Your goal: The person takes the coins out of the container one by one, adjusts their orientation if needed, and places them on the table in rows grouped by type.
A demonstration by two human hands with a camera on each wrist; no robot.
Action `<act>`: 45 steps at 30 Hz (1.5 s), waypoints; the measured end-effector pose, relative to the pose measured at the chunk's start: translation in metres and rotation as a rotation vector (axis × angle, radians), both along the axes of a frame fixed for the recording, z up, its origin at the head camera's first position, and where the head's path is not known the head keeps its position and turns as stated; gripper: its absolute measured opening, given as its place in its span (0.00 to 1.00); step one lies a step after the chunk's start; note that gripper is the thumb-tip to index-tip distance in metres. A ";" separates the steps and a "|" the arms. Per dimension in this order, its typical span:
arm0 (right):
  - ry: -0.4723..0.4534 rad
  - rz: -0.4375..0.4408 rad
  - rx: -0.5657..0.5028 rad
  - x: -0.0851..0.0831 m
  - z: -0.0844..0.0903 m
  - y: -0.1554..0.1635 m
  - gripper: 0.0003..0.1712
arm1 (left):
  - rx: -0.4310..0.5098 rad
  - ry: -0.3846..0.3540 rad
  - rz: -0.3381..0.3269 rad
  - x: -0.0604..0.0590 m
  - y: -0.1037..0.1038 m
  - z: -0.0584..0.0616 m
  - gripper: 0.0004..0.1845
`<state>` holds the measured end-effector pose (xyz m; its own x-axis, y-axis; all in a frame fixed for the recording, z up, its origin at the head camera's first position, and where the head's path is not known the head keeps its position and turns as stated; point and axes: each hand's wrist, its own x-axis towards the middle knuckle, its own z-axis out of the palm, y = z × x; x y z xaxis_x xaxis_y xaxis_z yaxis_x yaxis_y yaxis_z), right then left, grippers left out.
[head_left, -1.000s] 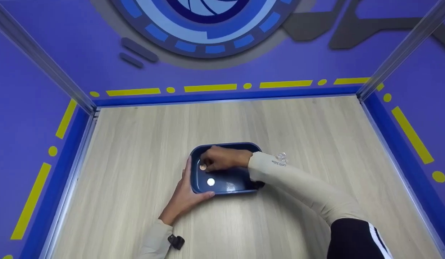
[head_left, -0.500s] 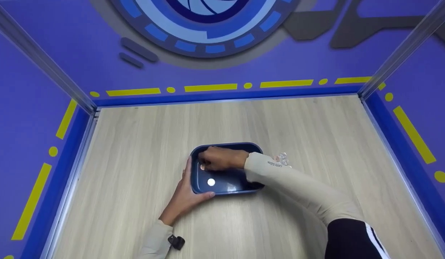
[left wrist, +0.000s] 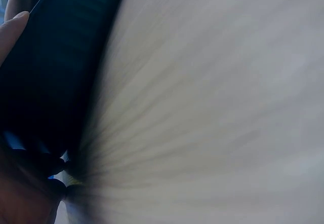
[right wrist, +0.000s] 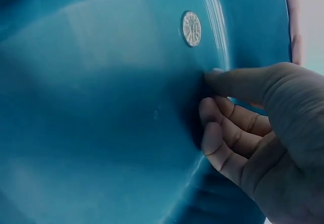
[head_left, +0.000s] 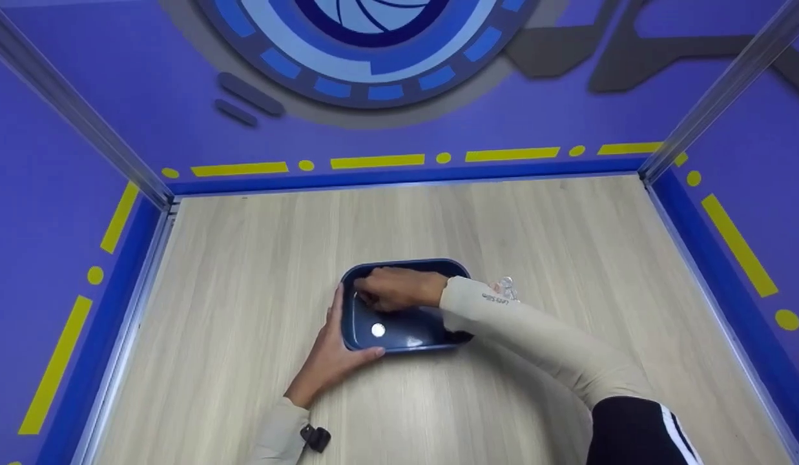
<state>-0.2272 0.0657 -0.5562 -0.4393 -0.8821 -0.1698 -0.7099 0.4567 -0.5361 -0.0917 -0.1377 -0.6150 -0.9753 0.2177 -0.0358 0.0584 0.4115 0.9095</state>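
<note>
A dark blue rectangular tray (head_left: 405, 262) lies on the wooden table. A silver coin (head_left: 378, 330) rests on its floor near the front left; the right wrist view shows the same coin (right wrist: 191, 29) lying flat. My right hand (head_left: 372, 297) reaches into the tray's left part with curled fingers, the tips (right wrist: 215, 75) touching the tray floor (right wrist: 101, 107). Whatever lies under those tips is hidden. My left hand (head_left: 331, 349) rests against the tray's left wall with straight fingers, thumb along the front wall. The left wrist view shows the tray's dark side (left wrist: 55, 72) and a thumb tip (left wrist: 12, 26).
A small clear, shiny object (head_left: 506, 284) sits on the table just right of the tray, partly behind my right sleeve (head_left: 541, 342). Purple walls with metal rails (head_left: 147, 226) enclose the table on three sides. Bare wood (head_left: 244, 271) surrounds the tray.
A copper coin lay at my right fingertips a second ago; the fingers have closed over that spot and it no longer shows. The left hand and the tray stayed put.
</note>
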 end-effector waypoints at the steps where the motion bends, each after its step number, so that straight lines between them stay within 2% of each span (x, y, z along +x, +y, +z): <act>1: -0.007 -0.008 -0.006 0.001 0.001 0.002 0.01 | 0.003 0.000 0.000 0.000 0.001 0.000 0.79; 6: -0.021 -0.047 -0.084 0.003 0.010 0.018 0.03 | 0.012 -0.010 -0.002 0.002 0.004 -0.002 0.80; 11: 0.007 -0.084 -0.152 0.007 0.021 0.036 0.03 | 0.010 -0.008 0.011 0.001 0.004 -0.002 0.79; 18: 0.017 -0.136 -0.169 0.015 0.027 0.066 0.02 | 0.014 -0.014 0.022 0.001 0.001 0.000 0.80; 24: 0.019 -0.229 -0.218 0.020 0.031 0.097 0.03 | -0.009 -0.002 0.014 -0.001 0.002 0.000 0.79; 36: -0.059 -0.407 -0.315 0.023 0.033 0.142 0.05 | -0.019 0.001 0.021 -0.003 0.003 0.001 0.79; 45: -0.094 -0.480 -0.364 0.030 0.028 0.169 0.04 | -0.013 -0.010 0.022 0.000 0.003 0.001 0.79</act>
